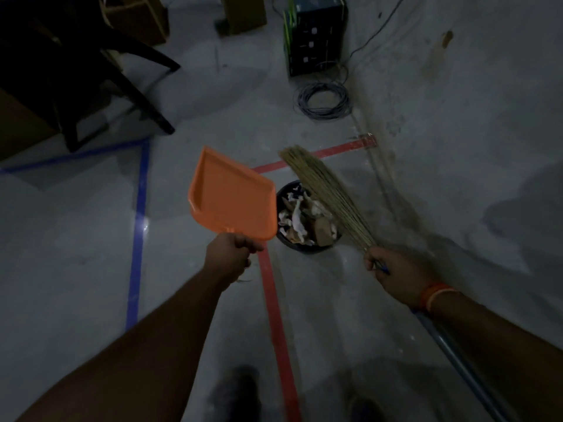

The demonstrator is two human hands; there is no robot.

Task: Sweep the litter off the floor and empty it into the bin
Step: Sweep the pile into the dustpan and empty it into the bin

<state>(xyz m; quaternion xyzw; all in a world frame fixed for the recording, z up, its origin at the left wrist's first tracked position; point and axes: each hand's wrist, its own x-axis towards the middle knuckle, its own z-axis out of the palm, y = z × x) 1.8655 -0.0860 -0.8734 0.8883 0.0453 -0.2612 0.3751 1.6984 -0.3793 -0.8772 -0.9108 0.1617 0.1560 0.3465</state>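
Nearest the camera, two dark shoes (pixel 240 391) stand on the grey floor (pixel 76 239) either side of a red tape line (pixel 274 315), so the person faces the bin squarely. The left hand (pixel 230 254) has its fingers (pixel 253 245) curled tight round the short handle of one orange dustpan (pixel 231 196), which it holds up and tilted just left of the bin; the tray looks bare, so I judge its load has already gone in. The right hand (pixel 393 266), wearing an orange wristband (pixel 435 296), wraps its fingers (pixel 370 261) round one broom (pixel 323 190) just below the bristle bundle, the grey pole running back under the forearm; the bristles slant over the bin's far side, probably raised to keep them out of the way or to brush off stragglers. One dark round bin (pixel 307 249) sits on the floor between the two tools, heaped with crumpled paper litter (pixel 300 217). No loose litter shows on the floor nearby, though the light is dim. One blue tape line (pixel 138 208) runs to the left. Farther off lie one coil of cable (pixel 323 100), one dark box (pixel 315 35) and one chair (pixel 91 71), with cardboard boxes (pixel 143 16) behind.
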